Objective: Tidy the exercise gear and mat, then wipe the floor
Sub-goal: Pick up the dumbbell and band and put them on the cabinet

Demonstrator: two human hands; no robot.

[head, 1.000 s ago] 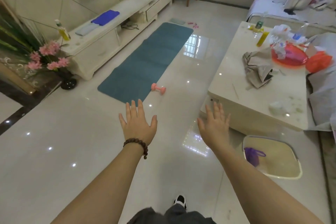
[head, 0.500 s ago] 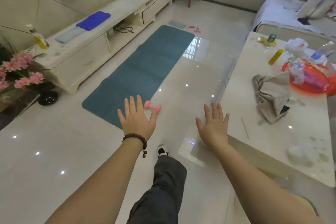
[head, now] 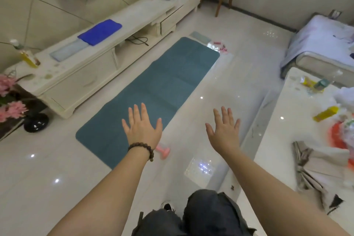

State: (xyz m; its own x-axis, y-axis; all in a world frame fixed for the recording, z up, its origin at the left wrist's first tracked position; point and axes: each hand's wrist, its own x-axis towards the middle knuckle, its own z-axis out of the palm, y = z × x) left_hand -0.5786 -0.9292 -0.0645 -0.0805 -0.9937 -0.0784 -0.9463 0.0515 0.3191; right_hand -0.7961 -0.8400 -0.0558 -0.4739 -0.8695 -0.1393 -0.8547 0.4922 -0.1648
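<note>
Head view: left hand and right hand both spread flat w/ fingers wide, holding nothing, raised over the teal mat & floor beside it, pink dumbbell lying just off mat's near right corner, under left wrist.

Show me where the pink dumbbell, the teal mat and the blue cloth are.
pink dumbbell [head: 164,151]: head view, on its visible end right of the wrist.
teal mat [head: 168,80]: head view, mid-surface.
blue cloth [head: 100,31]: head view, centre of the fold.
</note>
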